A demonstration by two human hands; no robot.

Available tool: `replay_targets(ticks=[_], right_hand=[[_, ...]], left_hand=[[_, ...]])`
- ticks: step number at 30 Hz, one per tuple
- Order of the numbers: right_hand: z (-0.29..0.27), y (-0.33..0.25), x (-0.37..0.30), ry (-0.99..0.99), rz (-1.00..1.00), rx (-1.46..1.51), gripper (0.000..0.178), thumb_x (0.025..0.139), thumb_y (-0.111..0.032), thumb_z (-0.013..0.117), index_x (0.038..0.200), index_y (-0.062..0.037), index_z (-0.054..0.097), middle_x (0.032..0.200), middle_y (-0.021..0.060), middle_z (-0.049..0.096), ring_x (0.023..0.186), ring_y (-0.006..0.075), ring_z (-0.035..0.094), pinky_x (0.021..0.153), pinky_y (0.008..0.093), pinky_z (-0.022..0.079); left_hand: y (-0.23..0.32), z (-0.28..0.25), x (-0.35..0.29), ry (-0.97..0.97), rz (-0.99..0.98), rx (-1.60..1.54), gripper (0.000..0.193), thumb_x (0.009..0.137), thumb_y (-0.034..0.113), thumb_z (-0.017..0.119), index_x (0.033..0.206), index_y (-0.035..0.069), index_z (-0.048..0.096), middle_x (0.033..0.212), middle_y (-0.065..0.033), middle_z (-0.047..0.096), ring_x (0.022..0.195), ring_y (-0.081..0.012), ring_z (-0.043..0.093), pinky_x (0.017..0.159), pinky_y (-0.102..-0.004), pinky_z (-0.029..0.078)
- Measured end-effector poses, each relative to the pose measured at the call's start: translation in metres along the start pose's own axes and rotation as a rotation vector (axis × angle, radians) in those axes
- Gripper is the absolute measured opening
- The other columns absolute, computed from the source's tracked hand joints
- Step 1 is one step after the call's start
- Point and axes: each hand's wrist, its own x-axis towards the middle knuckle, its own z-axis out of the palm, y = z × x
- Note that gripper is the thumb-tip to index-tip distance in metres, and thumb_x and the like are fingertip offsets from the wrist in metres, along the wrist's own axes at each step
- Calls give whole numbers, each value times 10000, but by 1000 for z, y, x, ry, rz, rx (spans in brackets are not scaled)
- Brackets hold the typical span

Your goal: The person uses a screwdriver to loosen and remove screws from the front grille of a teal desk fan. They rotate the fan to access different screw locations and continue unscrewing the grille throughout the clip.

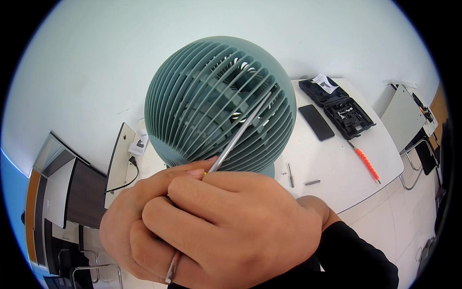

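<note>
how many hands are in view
2: the right hand in front, the left hand partly hidden behind it, both at the lower end of the metal rod.

This looks like an office or training room; which one is unclear. A plain pale wall (96,62) fills the upper left of the frame, a white-topped table (339,185) stands right of centre, a dark-panelled desk (89,190) at left, a metal-framed chair (98,269) at lower left, and pale floor tiles (380,216) at lower right.
</note>
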Motion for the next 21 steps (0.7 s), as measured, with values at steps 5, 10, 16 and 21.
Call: replay_targets(ticks=[5,10,16,21], right_hand=[[-1,-1,1,-1,-30,-49,156,777,-136,657,802,12,616,825,123,568,760,215,584,591,306,485],[2,1,1,15,-82,-89,176,812,-144,658,838,25,616,807,112,572,707,185,569,562,287,472],[9,5,2,79,-194,-147,195,866,-150,659,886,40,616,778,91,575,639,143,552,523,257,457],[7,10,-5,8,-244,-299,199,856,-196,704,860,-27,600,750,54,573,582,123,540,501,250,466]], left_hand=[[0,0,2,-2,9,-6,226,740,17,656,584,28,493,611,-23,505,692,-174,527,599,-280,424],[-3,-4,0,-7,25,-12,231,735,22,658,582,29,486,606,-25,494,677,-175,515,590,-283,412],[-4,-6,1,-30,51,-40,237,730,29,660,579,29,478,599,-27,480,657,-176,500,579,-286,397],[-9,-5,-2,-55,76,-99,243,726,34,663,577,30,471,593,-29,469,641,-177,488,570,-288,385]])
